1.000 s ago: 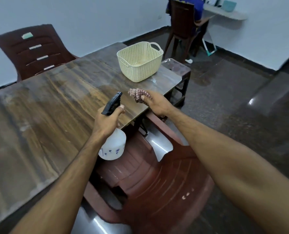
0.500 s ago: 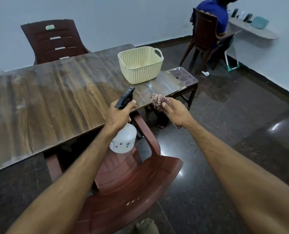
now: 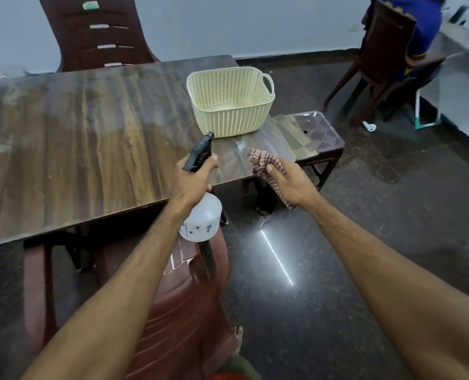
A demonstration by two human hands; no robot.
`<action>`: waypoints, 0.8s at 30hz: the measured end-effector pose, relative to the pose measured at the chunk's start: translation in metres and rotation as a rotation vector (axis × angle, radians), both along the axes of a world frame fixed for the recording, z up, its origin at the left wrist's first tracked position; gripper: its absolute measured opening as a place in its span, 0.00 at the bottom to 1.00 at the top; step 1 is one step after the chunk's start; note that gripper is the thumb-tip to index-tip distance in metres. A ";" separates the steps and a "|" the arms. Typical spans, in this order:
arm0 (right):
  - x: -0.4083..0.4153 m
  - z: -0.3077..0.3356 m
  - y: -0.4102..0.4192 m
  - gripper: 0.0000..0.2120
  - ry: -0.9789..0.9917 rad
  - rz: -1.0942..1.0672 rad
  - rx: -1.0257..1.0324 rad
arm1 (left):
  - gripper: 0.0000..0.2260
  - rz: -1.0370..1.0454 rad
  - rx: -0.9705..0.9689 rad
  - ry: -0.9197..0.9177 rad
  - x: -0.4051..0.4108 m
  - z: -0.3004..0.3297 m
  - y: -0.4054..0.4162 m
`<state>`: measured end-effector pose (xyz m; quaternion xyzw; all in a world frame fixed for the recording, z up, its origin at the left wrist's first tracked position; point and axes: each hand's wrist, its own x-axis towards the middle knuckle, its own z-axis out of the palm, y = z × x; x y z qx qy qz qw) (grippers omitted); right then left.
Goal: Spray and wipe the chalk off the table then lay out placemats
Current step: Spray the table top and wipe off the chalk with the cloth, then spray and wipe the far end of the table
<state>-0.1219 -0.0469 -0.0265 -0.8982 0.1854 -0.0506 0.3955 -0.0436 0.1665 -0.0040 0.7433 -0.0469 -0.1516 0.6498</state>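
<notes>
My left hand (image 3: 191, 182) grips a white spray bottle (image 3: 203, 220) by its black trigger head, the nozzle aimed toward the table's right end. My right hand (image 3: 288, 179) holds a bunched red checked cloth (image 3: 263, 163) just past the near right corner of the wooden table (image 3: 77, 149). A small white smear (image 3: 239, 145) shows on the tabletop in front of the cream basket (image 3: 229, 101). Flat brownish mats (image 3: 296, 135) lie on a stool at the table's right end.
A maroon plastic chair (image 3: 178, 297) stands under the near table edge below my arms. Another chair (image 3: 96, 34) stands behind the table. The dark stool (image 3: 321, 133) abuts the right end. A seated person in blue (image 3: 414, 26) is at a far-right counter.
The view has pulled back and swung right along the table. Both hands stay over the near right corner, still holding bottle and cloth; the cloth hand has lifted slightly off the table edge.
</notes>
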 end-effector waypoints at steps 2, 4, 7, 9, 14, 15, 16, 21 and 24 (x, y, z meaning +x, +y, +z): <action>0.015 0.004 -0.018 0.14 0.005 0.024 0.018 | 0.12 0.028 0.004 0.003 0.007 0.004 -0.017; 0.029 0.004 -0.034 0.15 0.009 0.056 0.034 | 0.11 0.069 0.002 0.009 0.014 0.004 -0.029; 0.056 0.003 -0.059 0.15 0.011 0.115 0.052 | 0.11 0.172 0.002 0.018 0.028 0.004 -0.052; 0.071 0.002 -0.074 0.15 0.003 0.155 0.062 | 0.11 0.217 0.013 0.009 0.035 0.005 -0.068; 0.113 0.002 -0.120 0.15 0.019 0.236 0.174 | 0.08 0.368 -0.006 -0.027 0.048 0.017 -0.114; 0.122 0.007 -0.130 0.14 0.029 0.246 0.207 | 0.10 0.395 -0.003 -0.020 0.051 0.022 -0.123; 0.130 0.013 -0.138 0.14 0.028 0.260 0.240 | 0.11 0.421 -0.002 -0.008 0.054 0.027 -0.132; 0.185 0.046 -0.166 0.13 -0.029 0.278 0.380 | 0.08 0.516 0.046 -0.107 0.089 0.054 -0.164; 0.228 0.059 -0.176 0.15 -0.080 0.296 0.300 | 0.08 0.574 0.037 -0.130 0.121 0.066 -0.178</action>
